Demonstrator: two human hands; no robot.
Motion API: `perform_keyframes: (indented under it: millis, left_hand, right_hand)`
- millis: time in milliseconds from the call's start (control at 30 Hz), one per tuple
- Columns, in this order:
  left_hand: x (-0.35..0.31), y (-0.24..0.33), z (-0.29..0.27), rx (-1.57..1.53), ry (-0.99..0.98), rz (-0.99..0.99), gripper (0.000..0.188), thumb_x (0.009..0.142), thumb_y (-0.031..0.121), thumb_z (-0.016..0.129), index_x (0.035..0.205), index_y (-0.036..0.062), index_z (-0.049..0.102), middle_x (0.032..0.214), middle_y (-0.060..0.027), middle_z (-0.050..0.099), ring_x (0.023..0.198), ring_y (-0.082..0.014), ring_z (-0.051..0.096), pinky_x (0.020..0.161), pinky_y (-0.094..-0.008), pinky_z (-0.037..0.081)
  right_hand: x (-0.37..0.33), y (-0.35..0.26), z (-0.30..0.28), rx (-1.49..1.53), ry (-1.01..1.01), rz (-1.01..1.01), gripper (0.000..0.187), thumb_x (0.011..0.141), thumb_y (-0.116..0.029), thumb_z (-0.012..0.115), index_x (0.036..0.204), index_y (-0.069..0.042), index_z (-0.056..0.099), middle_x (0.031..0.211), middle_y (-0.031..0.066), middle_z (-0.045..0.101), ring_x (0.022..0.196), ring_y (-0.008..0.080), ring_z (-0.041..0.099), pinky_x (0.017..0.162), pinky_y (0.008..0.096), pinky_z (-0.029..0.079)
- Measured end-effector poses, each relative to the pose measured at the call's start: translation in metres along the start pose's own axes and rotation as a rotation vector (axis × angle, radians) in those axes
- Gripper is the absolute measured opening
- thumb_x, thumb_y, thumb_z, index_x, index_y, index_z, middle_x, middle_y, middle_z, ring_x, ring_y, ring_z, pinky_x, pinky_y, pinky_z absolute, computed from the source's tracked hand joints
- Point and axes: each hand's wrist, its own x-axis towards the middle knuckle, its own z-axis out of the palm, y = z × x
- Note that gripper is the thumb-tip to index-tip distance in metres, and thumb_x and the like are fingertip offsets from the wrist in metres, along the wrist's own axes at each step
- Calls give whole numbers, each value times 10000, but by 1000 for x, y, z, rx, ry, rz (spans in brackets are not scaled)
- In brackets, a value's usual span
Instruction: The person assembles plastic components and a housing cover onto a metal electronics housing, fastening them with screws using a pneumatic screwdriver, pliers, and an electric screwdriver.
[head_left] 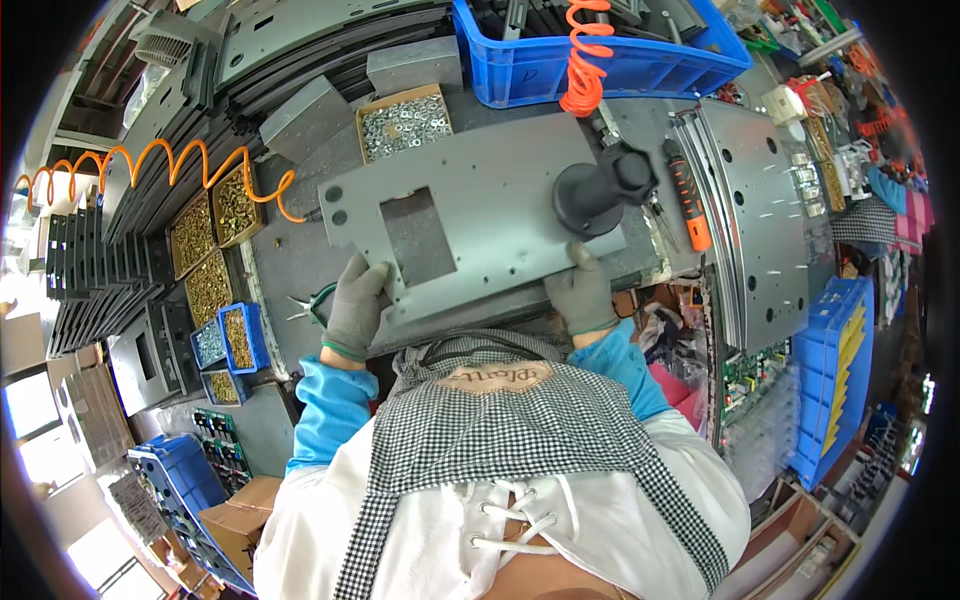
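Note:
A grey metal plate with a rectangular cutout and small holes lies on the workbench in front of me. My left hand, in a grey glove, grips the plate's near left edge. My right hand, gloved too, holds the near right edge. A black power screwdriver rests on the plate just beyond my right hand, hanging from an orange coiled hose.
A stack of grey metal panels lies to the right, with an orange-handled screwdriver beside it. Trays of brass screws and a box of washers sit left and behind. A blue crate stands at the back.

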Motion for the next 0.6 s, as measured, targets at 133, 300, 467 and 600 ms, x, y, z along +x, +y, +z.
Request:
perform_keyframes:
  millis: [133, 300, 467, 600]
  left_hand:
    - [22, -100, -52, 237, 108, -161, 315, 959, 199, 613, 1198, -5, 598, 1016, -86, 665, 860, -198, 656, 732, -349, 559]
    - [29, -112, -33, 396, 217, -139, 342, 933, 242, 669, 1131, -34, 627, 930, -85, 669, 800, -192, 642, 678, -335, 526]
    - [95, -118, -59, 623, 180, -114, 552, 918, 416, 686, 1177, -71, 668, 1021, -183, 728, 956, -289, 699, 801, -399, 547]
    - [90, -90, -43, 466, 180, -82, 528, 911, 407, 690, 1141, -68, 716, 959, -155, 736, 855, -263, 685, 768, -388, 531]
  right_hand:
    - [-12, 49, 44, 248, 33, -71, 250, 965, 3, 557, 1184, 97, 632, 1166, 155, 724, 1053, 202, 689, 950, 331, 527]
    - [-27, 38, 31, 167, 94, -82, 495, 818, -56, 735, 1254, 137, 606, 797, 148, 715, 726, 184, 692, 732, 317, 551]
    - [-7, 38, 25, 52, 105, -58, 404, 839, -33, 696, 1206, 115, 615, 884, 144, 725, 807, 206, 697, 758, 323, 550]
    - [3, 53, 24, 71, 152, -170, 604, 789, -51, 745, 1348, 102, 576, 704, 139, 681, 617, 195, 652, 657, 340, 538]
